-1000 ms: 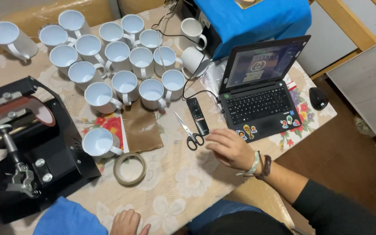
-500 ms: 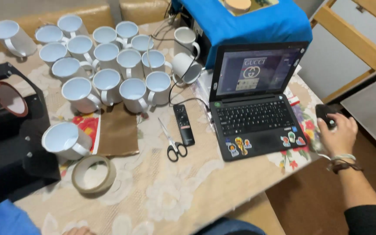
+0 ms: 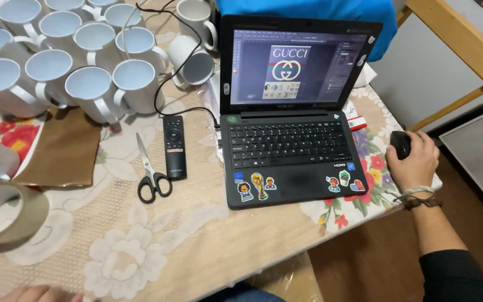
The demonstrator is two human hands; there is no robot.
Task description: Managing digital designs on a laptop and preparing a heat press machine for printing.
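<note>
R hand (image 3: 417, 162) cupped over black mouse (image 3: 401, 142) at right edge, design up on laptop (image 3: 292, 117), mugs (image 3: 93, 84) upper left blank; L hand (image 3: 34, 293) barely visible, grip unclear.

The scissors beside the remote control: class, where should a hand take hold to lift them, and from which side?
Take the scissors by the two black finger loops, coming from the near table edge. The loops point that way, while the closed blades point away toward the white mugs. The remote control lies close on the right, so reaching in from the near-left probably leaves more room.
</note>
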